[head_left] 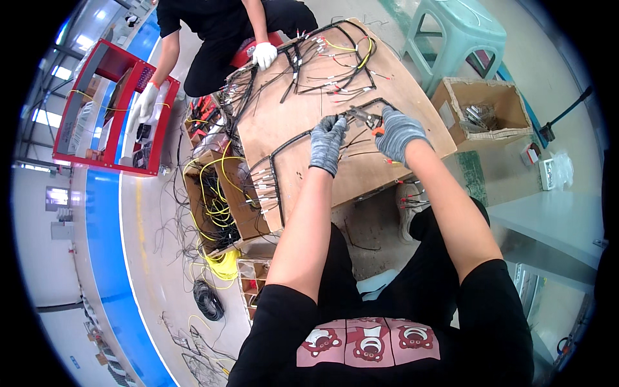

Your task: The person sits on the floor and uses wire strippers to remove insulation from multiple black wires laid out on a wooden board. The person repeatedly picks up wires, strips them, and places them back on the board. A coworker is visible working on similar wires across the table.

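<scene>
My left hand (329, 143), in a grey knit glove, pinches a black wire harness (293, 140) over the brown board (354, 179). In my right hand (401, 134), gloved the same way, is a pair of pliers (366, 117) with orange on the handles. Its metal head points left, close to my left fingertips and the harness. Whether the jaws touch the harness is too small to tell. The harness bends down the board's left side, where white-tagged wire ends (263, 184) fan out. Thin wires with red tips hang by my right wrist.
Across the board sits a co-worker in white gloves (264, 55), by another harness with yellow wires (367, 55). A red cart (119, 169) and a cardboard box of wires (248, 213) stand left. Right are a green stool (474, 26) and an open carton (496, 134).
</scene>
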Motion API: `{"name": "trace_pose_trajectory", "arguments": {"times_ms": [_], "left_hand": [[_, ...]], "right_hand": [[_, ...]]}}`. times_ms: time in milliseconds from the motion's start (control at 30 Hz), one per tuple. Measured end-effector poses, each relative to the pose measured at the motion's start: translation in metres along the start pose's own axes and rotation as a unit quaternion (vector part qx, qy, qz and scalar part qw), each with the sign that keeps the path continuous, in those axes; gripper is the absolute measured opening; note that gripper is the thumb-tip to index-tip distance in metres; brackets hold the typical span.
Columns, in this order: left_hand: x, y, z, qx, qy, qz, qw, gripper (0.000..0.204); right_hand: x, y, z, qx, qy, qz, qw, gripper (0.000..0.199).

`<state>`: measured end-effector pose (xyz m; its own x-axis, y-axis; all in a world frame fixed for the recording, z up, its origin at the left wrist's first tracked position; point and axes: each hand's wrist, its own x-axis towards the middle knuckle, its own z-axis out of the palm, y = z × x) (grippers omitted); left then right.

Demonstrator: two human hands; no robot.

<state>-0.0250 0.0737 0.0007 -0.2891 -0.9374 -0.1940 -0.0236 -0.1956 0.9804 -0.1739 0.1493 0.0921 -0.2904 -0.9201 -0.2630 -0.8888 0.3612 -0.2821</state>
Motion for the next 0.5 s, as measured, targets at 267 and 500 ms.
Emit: {"name": "trace_pose_trajectory", "arguments": {"times_ms": [267,500], "left_hand": [[0.006,0.000,0.003,0.001,0.011,0.034,0.999,0.010],[0.008,-0.035,-0.005,0.082,0.062,0.187,0.977,0.021]], "right_hand": [[0.012,-0.015,0.017,-0.027,0.019,-0.021,0.999,0.032],[0.025,-0.009,0.063,0.079,0.074,-0.103,0.989,0.043]]}}
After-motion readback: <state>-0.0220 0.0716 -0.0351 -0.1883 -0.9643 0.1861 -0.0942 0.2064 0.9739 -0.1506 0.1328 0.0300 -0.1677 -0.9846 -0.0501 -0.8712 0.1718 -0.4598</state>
